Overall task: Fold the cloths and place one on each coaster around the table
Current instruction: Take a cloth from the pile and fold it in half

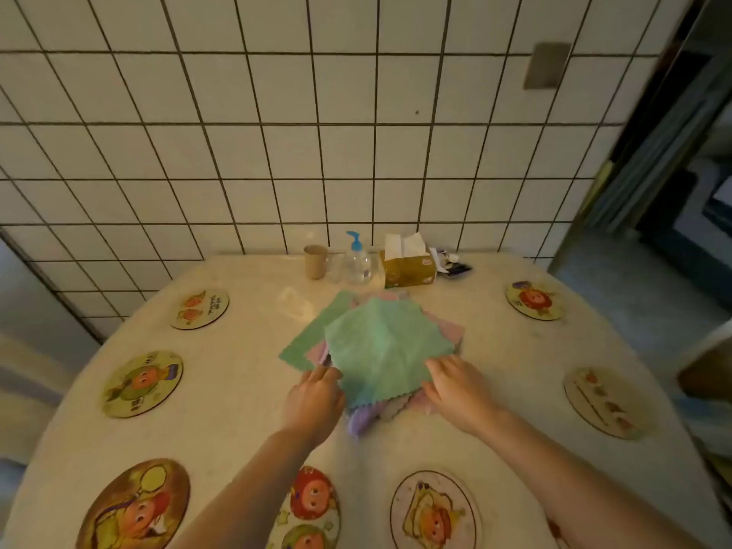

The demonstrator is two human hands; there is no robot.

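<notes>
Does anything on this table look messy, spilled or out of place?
Nothing is spilled or broken. The only untidy thing is the pile of cloths in the middle: they lie fanned out and crooked, corners pointing different ways. The coasters are all bare.

A wall of pale square tiles [277,132] with dark grout rises behind the round, cream-coloured table [495,358] — a grey plate [546,65] fixed high on it — while a dim doorway [681,184] opens at right.
</notes>
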